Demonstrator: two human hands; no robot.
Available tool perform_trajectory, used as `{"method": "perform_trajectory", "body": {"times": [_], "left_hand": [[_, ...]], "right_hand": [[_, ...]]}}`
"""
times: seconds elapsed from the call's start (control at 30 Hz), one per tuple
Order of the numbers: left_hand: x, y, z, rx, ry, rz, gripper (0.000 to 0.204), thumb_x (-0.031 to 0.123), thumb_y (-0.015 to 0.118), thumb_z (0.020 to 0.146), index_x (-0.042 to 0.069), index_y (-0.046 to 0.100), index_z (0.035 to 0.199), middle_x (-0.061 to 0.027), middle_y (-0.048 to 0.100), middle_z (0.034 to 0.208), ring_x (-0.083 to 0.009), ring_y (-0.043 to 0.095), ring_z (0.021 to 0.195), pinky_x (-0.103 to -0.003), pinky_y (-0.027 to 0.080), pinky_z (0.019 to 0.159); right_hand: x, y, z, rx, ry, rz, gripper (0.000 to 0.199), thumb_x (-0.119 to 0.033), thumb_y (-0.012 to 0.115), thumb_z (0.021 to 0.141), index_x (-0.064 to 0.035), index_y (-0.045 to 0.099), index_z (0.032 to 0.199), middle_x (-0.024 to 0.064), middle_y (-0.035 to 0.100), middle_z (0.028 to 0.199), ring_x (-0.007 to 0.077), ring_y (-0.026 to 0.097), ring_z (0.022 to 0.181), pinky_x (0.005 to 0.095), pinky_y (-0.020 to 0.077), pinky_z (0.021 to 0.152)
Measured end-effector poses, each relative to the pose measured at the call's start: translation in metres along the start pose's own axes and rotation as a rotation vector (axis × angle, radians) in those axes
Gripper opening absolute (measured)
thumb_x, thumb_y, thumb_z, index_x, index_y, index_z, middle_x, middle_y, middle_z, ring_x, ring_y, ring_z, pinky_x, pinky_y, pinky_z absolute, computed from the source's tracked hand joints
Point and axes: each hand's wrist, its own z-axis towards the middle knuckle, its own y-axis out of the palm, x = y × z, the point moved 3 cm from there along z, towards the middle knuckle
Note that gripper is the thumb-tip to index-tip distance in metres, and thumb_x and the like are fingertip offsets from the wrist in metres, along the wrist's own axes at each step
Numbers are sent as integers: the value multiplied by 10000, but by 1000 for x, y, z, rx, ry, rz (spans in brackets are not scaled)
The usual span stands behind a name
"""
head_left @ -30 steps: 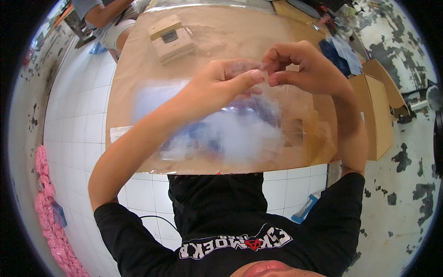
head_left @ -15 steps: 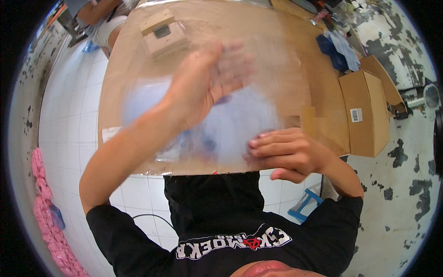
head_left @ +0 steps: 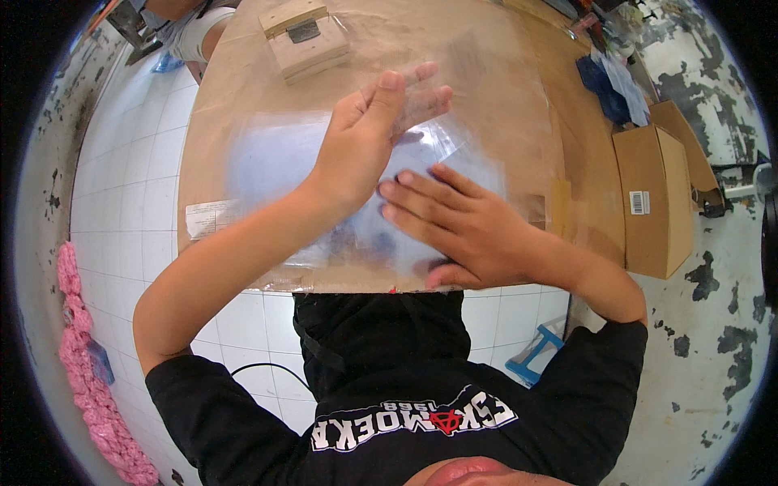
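A clear, bluish plastic sheet or bag (head_left: pixel 271 158) lies shiny on the brown-covered table, under and between my hands. My left hand (head_left: pixel 381 117) is raised over its far part, with fingers stretched and slightly apart. Those fingers look hazy, as if thin clear film lies over them; I cannot tell exactly how it runs. My right hand (head_left: pixel 462 223) rests flat on the near right part of the plastic, fingers spread and pointing left. Darker blurred shapes show through the plastic near the table's front edge.
A wooden block (head_left: pixel 316 57) with a dark metal piece sits at the far left of the table (head_left: pixel 535 97). A white label (head_left: pixel 209 220) is at the left edge. An open cardboard box (head_left: pixel 660 202) stands to the right, beside dark blue items (head_left: pixel 604 89). Another person sits far left.
My right hand has moved left and inward from the plastic's right edge and flattened onto it. My left hand has shifted slightly right, its fingers still stretched.
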Motion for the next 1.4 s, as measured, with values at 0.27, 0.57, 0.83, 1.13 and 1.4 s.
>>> {"method": "perform_trajectory", "body": {"times": [0.27, 0.57, 0.83, 1.13, 1.4], "left_hand": [[5, 6, -7, 4, 18, -21, 593, 443, 372, 1008, -12, 388, 1388, -238, 556, 1272, -309, 521, 1226, -402, 372, 1071], [19, 5, -7, 53, -21, -114, 629, 489, 345, 998, 20, 340, 1417, -229, 496, 1341, -327, 526, 1219, -433, 440, 1022], [3, 17, -21, -254, -341, -60, 587, 483, 425, 987, 42, 427, 1374, -156, 563, 1210, -276, 612, 1073, -384, 519, 912], [19, 9, -19, -186, -329, 7, 423, 254, 372, 1039, -19, 422, 1358, -136, 561, 1237, -217, 596, 1080, -360, 497, 924], [4, 18, -26, -138, -286, -1, 434, 251, 362, 1041, -34, 410, 1365, -170, 497, 1309, -233, 560, 1136, -351, 470, 972]], "right_hand": [[10, -1, -2, 81, 29, 75, 582, -403, 493, 925, -65, 413, 1392, 138, 366, 1476, 290, 319, 1388, 466, 247, 1135], [35, -42, -14, 716, -22, 131, 243, -68, 666, 790, -33, 664, 1031, 147, 647, 1042, 310, 602, 1032, 415, 485, 903], [38, -73, 18, 676, 210, 32, 235, -15, 653, 781, -57, 677, 1011, 111, 650, 943, 268, 637, 890, 388, 497, 796], [61, -60, 11, 714, 301, 275, 238, 27, 684, 762, -43, 691, 989, 107, 630, 897, 246, 637, 758, 326, 512, 642], [48, -45, 15, 743, 218, 43, 387, -3, 729, 716, -89, 685, 1091, 84, 616, 969, 228, 601, 853, 346, 501, 701]]}}
